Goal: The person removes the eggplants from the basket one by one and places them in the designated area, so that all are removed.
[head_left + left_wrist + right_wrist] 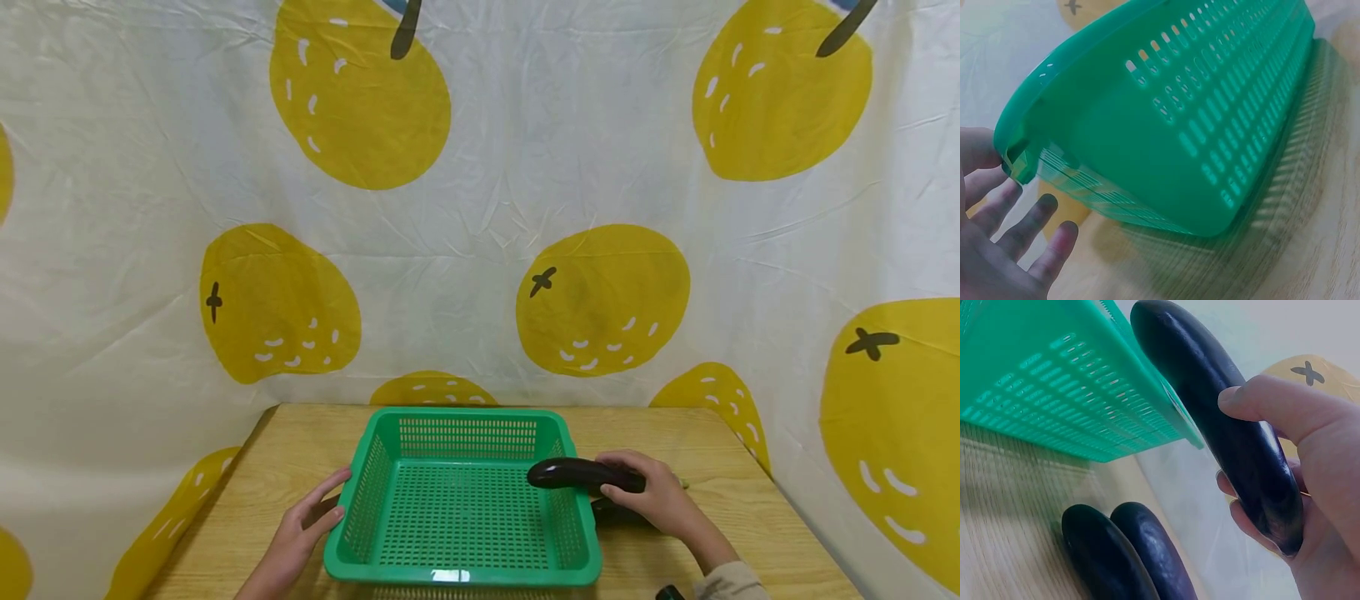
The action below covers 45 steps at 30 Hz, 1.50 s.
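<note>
My right hand point(656, 496) grips a glossy dark purple eggplant point(562, 473), its rounded end over the right rim of a green plastic basket point(465, 575). Thumb and fingers wrap its other half in the right wrist view point(1210, 387). Two more eggplants lie side by side on the table; the nearer eggplant point(1104, 550) partly covers the other eggplant point(1154, 540). In the head view they are mostly hidden below my right hand. At the basket's left side, my left hand point(300, 525) has its fingers spread, with fingertips at the rim point(1019, 125).
The basket has slotted walls and a grid floor and stands on a wooden table point(720, 467). Behind the table hangs a pale cloth point(465, 317) printed with yellow fruit. A small dark object point(670, 592) shows at the bottom edge, too cut off to identify.
</note>
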Tool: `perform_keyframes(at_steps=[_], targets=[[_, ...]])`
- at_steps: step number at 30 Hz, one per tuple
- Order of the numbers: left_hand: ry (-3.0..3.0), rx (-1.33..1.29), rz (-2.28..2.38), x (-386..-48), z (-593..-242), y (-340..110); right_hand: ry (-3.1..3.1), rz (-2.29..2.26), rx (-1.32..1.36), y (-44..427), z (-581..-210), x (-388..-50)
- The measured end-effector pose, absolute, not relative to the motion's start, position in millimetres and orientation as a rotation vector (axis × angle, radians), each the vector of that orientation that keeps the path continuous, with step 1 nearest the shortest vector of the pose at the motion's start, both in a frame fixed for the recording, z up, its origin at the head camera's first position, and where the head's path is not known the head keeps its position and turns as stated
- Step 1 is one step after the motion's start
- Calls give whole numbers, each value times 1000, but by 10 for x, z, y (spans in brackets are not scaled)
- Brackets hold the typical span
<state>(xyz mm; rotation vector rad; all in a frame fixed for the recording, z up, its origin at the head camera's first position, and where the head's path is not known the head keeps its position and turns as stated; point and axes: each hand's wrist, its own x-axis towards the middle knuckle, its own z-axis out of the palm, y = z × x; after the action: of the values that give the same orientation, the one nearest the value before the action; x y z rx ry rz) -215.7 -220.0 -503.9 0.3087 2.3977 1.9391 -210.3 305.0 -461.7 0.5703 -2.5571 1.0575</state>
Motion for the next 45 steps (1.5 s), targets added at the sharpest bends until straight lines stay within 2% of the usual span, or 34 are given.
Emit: perform_keyframes(at_steps=[13, 45], targets=[[2402, 292, 1955, -2151, -5028, -2180, -2472, 1075, 658, 3124, -4644, -2070], [2411, 284, 1943, -2141, -5005, -2180, -2536, 1020, 444, 3314, -4636, -1898]])
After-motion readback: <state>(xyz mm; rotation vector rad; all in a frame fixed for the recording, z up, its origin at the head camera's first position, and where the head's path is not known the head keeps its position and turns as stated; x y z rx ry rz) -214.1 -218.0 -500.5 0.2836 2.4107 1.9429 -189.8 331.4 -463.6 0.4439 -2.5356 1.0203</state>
